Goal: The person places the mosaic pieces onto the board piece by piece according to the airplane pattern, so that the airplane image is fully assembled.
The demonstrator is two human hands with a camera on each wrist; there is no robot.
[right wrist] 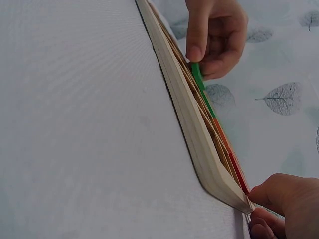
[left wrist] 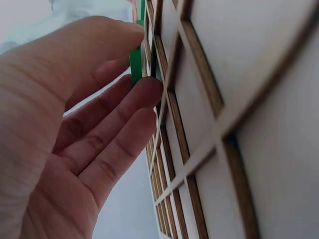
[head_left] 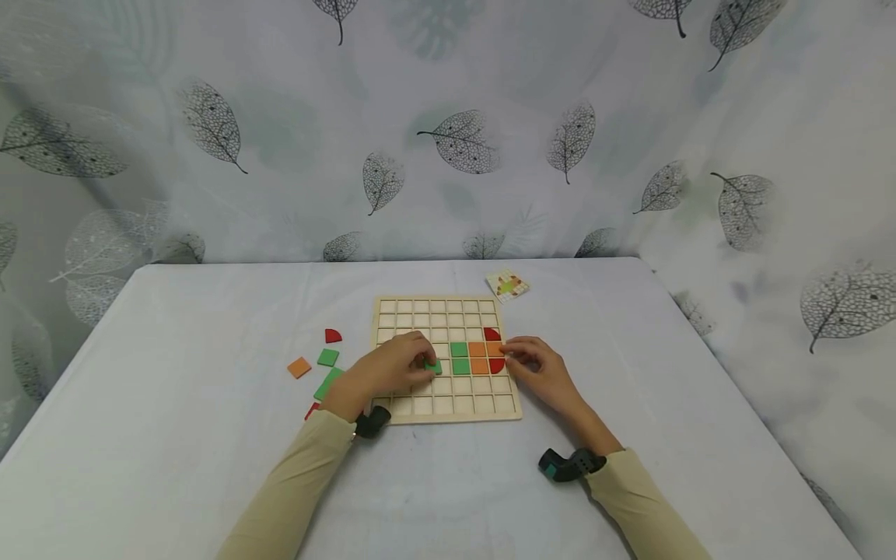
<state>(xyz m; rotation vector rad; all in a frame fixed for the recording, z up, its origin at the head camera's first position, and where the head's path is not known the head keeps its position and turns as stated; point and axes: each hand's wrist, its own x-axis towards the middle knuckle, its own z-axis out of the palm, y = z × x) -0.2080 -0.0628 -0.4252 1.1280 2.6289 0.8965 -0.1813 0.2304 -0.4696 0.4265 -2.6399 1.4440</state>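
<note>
A wooden grid board (head_left: 442, 404) lies on the white-covered table. My left hand (head_left: 392, 364) is over its left half and pinches a green tile (left wrist: 135, 64) between thumb and fingers, tilted against the grid. In the board to the right of it sit green tiles (head_left: 459, 357), orange tiles (head_left: 479, 357) and red rounded tiles (head_left: 492, 334). At the board's right edge, my right hand (head_left: 537, 369) holds the rim, thumb on top beside a red tile and fingers lower down, as the right wrist view (right wrist: 284, 204) shows.
Left of the board lie loose pieces: a red quarter-round (head_left: 332, 336), a green square (head_left: 327, 357), an orange square (head_left: 299, 367), a longer green piece (head_left: 327, 384) and a partly hidden red one (head_left: 312, 409). A patterned card (head_left: 507, 285) lies beyond the board's far right corner.
</note>
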